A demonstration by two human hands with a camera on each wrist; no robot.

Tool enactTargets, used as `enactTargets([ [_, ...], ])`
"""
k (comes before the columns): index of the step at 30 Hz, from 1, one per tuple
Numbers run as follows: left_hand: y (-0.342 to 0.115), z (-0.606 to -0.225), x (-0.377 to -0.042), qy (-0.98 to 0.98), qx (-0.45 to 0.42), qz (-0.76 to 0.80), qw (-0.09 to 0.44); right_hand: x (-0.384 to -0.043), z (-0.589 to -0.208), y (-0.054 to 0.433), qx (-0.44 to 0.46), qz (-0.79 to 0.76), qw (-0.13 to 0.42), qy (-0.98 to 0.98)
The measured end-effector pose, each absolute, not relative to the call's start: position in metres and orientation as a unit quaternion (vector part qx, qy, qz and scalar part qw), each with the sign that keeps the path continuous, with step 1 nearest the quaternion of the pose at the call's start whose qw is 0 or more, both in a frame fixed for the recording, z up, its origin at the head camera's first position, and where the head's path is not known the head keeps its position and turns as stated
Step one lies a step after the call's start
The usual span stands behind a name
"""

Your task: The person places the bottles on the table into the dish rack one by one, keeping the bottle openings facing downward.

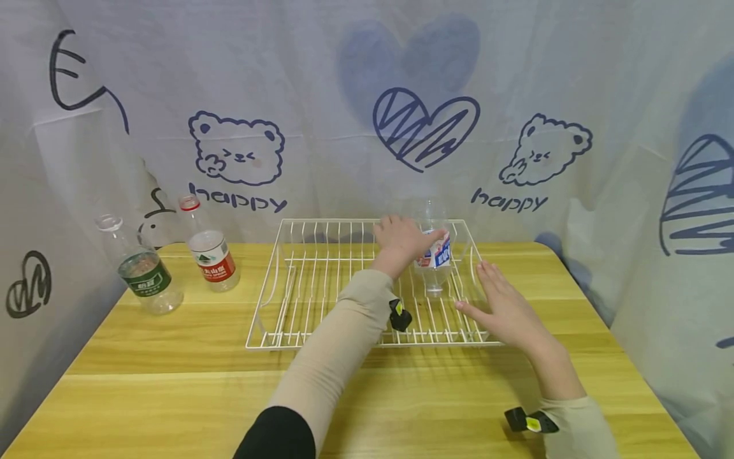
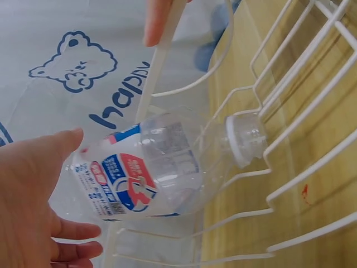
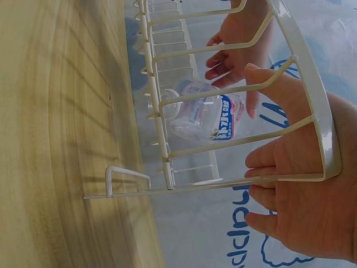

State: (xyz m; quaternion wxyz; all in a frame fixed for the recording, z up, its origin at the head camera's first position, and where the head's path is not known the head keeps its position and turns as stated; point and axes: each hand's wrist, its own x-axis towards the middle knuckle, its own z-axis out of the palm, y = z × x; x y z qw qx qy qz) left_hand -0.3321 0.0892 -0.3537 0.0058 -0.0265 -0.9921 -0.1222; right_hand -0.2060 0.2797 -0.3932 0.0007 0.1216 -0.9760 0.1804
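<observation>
A clear plastic bottle (image 1: pixel 434 252) with a white, blue and red label stands upside down in the white wire dish rack (image 1: pixel 321 259). Its uncapped neck (image 2: pixel 245 139) points down among the wires. My left hand (image 1: pixel 399 241) is just left of the bottle, its thumb across the label in the head view. Seen from the left wrist, that hand (image 2: pixel 33 195) has its thumb and fingers spread around the bottle's base end. My right hand (image 1: pixel 512 311) is by the rack's right side, fingers extended, behind the wires in the right wrist view (image 3: pixel 312 195).
Two more clear bottles stand upright on the wooden table (image 1: pixel 189 395), left of the rack: one with a green label (image 1: pixel 144 274), one with a red and white label (image 1: pixel 212 258). A printed curtain (image 1: pixel 332 159) hangs behind the table and along its sides.
</observation>
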Motion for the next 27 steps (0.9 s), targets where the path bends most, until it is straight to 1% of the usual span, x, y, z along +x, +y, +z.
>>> enactTargets([
  [11, 0.084, -0.335, -0.333, -0.983, -0.02, -0.168, 0.064, -0.206, -0.395, 0.279, 0.125, 0.182, 0.004, -0.975],
  [19, 0.075, -0.31, -0.318, -0.976, -0.044, -0.19, 0.097, -0.207, -0.394, 0.279, 0.124, 0.184, 0.005, -0.975],
  [27, 0.052, -0.291, -0.298, -0.964, -0.065, -0.224, 0.13, -0.206, -0.394, 0.279, 0.122, 0.186, 0.003, -0.975],
])
